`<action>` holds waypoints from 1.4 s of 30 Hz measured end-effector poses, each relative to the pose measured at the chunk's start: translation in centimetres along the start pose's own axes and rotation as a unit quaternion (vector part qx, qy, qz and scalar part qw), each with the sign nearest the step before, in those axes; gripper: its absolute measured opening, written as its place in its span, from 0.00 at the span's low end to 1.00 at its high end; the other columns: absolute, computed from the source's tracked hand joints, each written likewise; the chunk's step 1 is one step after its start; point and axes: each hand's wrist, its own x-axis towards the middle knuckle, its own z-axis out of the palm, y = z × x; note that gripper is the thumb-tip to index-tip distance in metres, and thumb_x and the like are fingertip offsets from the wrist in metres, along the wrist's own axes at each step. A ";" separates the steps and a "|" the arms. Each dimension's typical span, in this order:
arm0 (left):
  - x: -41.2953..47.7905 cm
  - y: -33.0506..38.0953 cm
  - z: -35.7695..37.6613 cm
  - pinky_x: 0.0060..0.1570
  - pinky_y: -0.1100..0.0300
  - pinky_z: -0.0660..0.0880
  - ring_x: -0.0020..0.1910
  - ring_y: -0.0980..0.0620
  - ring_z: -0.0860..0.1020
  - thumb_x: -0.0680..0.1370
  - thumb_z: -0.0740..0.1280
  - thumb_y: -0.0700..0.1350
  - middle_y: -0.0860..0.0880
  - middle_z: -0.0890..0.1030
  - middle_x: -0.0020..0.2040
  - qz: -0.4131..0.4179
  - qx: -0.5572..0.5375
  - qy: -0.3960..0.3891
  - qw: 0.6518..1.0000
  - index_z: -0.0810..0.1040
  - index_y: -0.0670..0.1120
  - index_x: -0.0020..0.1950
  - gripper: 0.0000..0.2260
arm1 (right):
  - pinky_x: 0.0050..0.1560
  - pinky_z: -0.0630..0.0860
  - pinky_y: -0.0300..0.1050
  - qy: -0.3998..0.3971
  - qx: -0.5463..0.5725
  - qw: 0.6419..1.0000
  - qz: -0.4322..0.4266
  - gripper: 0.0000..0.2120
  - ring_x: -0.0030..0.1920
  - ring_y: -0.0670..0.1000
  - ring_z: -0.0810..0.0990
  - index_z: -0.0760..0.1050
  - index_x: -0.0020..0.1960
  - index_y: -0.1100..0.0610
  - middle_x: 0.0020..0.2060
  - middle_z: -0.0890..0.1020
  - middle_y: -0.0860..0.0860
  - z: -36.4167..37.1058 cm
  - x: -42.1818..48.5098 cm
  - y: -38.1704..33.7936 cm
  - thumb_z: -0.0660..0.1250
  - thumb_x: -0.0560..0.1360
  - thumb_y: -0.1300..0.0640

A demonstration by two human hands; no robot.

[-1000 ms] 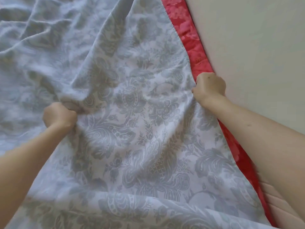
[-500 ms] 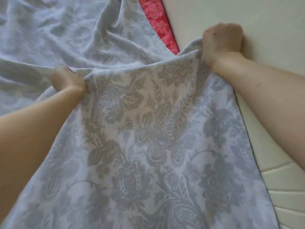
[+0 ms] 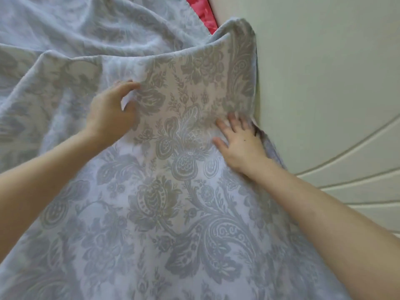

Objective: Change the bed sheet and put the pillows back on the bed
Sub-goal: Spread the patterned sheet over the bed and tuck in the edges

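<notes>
A pale blue-grey bed sheet (image 3: pixel 177 191) with a paisley flower print covers nearly the whole bed. Its far part stands up in a raised fold (image 3: pixel 238 50) against the wall. My left hand (image 3: pixel 108 113) holds the sheet at the fold's left side, thumb on top and fingers partly tucked behind the cloth. My right hand (image 3: pixel 240 141) lies flat on the sheet by the wall with spread fingers; it is blurred. A strip of red mattress cover (image 3: pixel 201 11) shows at the top beside the wall. No pillows are in view.
A cream wall (image 3: pixel 324 61) runs along the bed's right side. Lower right is a cream panel with curved grooves (image 3: pixel 363 180). The sheet lies in loose wrinkles at the upper left (image 3: pixel 65 40).
My right hand let go of the sheet's edge, dropped lower and now presses flat. My left hand loosened from a fist. The sheet has slid further over the red cover.
</notes>
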 end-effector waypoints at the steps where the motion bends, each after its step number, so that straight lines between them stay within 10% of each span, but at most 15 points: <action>1: -1.2 0.5 0.5 0.70 0.58 0.61 0.72 0.49 0.65 0.78 0.61 0.36 0.49 0.70 0.71 0.039 0.019 -0.010 0.999 0.74 0.47 0.68 0.19 | 0.75 0.51 0.55 -0.011 -0.004 1.000 -0.006 0.27 0.77 0.54 0.45 0.51 0.77 0.45 0.78 0.50 0.50 0.7 0.2 1.0 0.51 0.80 0.41; 7: -10.8 3.0 3.2 0.67 0.40 0.64 0.73 0.35 0.61 0.78 0.66 0.41 0.40 0.69 0.71 0.150 0.143 -0.121 0.971 0.74 0.46 0.68 0.18 | 0.73 0.54 0.55 0.026 0.073 0.997 0.028 0.25 0.76 0.58 0.54 0.54 0.77 0.51 0.76 0.57 0.57 -0.8 -0.3 -0.1 0.50 0.82 0.47; 11: -20.4 5.3 4.1 0.64 0.34 0.65 0.69 0.30 0.64 0.74 0.71 0.46 0.36 0.70 0.69 0.195 0.200 -0.192 0.941 0.78 0.46 0.64 0.18 | 0.70 0.63 0.55 0.192 0.128 0.973 0.027 0.21 0.69 0.59 0.69 0.70 0.69 0.60 0.67 0.73 0.61 0.5 -17.0 -2.8 0.54 0.81 0.53; 15: -29.7 6.1 4.6 0.57 0.32 0.70 0.66 0.30 0.69 0.67 0.76 0.52 0.37 0.73 0.66 0.225 0.242 -0.265 0.906 0.80 0.48 0.60 0.22 | 0.67 0.66 0.61 0.122 0.042 0.991 0.041 0.21 0.67 0.58 0.73 0.74 0.66 0.54 0.66 0.75 0.55 8.7 -33.6 -2.6 0.53 0.79 0.48; 21: -39.8 7.6 6.4 0.73 0.38 0.47 0.75 0.35 0.40 0.77 0.54 0.66 0.42 0.38 0.77 0.144 0.327 -0.415 0.837 0.39 0.55 0.77 0.37 | 0.62 0.71 0.59 0.013 0.060 0.943 0.328 0.33 0.67 0.60 0.73 0.68 0.72 0.53 0.68 0.72 0.56 14.5 -47.6 4.5 0.35 0.80 0.40; 24: -43.2 9.6 7.0 0.73 0.40 0.46 0.75 0.36 0.39 0.76 0.54 0.67 0.42 0.37 0.77 0.160 0.318 -0.416 0.837 0.37 0.53 0.77 0.39 | 0.62 0.72 0.53 0.097 0.126 0.915 0.371 0.30 0.66 0.57 0.74 0.72 0.68 0.58 0.66 0.75 0.55 15.4 -53.5 3.5 0.42 0.81 0.44; 29: -48.6 13.1 9.4 0.74 0.43 0.48 0.76 0.38 0.42 0.78 0.52 0.65 0.44 0.42 0.78 0.288 0.293 -0.413 0.813 0.45 0.54 0.78 0.33 | 0.59 0.71 0.48 0.192 0.410 0.657 0.603 0.21 0.63 0.54 0.75 0.69 0.69 0.59 0.63 0.77 0.54 18.4 -59.3 5.4 0.59 0.80 0.50; 33: -51.0 16.8 12.3 0.73 0.45 0.49 0.77 0.40 0.46 0.78 0.52 0.64 0.47 0.50 0.78 0.392 0.273 -0.407 0.779 0.54 0.52 0.77 0.30 | 0.65 0.69 0.47 0.262 0.632 0.470 0.557 0.26 0.67 0.53 0.71 0.67 0.71 0.56 0.68 0.72 0.54 21.7 -57.3 9.4 0.68 0.75 0.50; 37: -51.5 20.1 15.8 0.74 0.50 0.40 0.77 0.44 0.41 0.80 0.52 0.60 0.51 0.46 0.78 0.438 0.283 -0.388 0.760 0.49 0.51 0.78 0.29 | 0.57 0.76 0.50 0.264 0.652 0.474 0.530 0.13 0.57 0.52 0.80 0.81 0.56 0.53 0.54 0.83 0.52 23.8 -57.5 12.0 0.71 0.73 0.55; 42: -51.3 22.5 18.3 0.75 0.49 0.46 0.77 0.46 0.49 0.81 0.55 0.55 0.49 0.57 0.77 0.438 0.309 -0.380 0.754 0.55 0.47 0.77 0.26 | 0.59 0.76 0.48 0.168 0.660 0.575 0.453 0.20 0.55 0.49 0.80 0.80 0.59 0.51 0.55 0.83 0.48 25.1 -60.1 13.3 0.73 0.69 0.47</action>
